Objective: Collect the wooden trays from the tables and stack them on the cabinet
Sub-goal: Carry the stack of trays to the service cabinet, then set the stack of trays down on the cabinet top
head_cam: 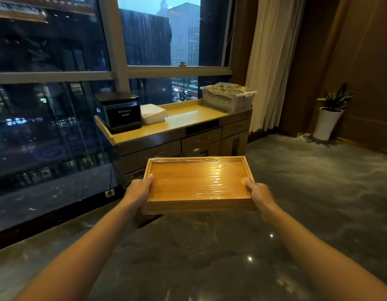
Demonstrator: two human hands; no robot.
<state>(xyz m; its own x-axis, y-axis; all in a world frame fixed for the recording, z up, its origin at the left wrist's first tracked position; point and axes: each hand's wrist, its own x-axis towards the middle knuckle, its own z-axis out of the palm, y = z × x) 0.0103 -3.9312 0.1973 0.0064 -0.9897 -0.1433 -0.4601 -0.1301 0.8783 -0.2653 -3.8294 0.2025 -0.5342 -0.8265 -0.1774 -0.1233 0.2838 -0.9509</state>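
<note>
I hold a stack of wooden trays level in front of me, above the floor. The top tray is rectangular, light wood, with shiny plastic film over it. My left hand grips the stack's left edge, thumb on the rim. My right hand grips the right edge the same way. The cabinet stands a short way ahead under the window, with a yellow raised-edge top and grey drawers; its middle part is bare.
On the cabinet's left end sit a black box appliance and a white napkin stack. A white plastic basket fills the right end. A potted plant stands by the right wall. Glossy dark floor surrounds me.
</note>
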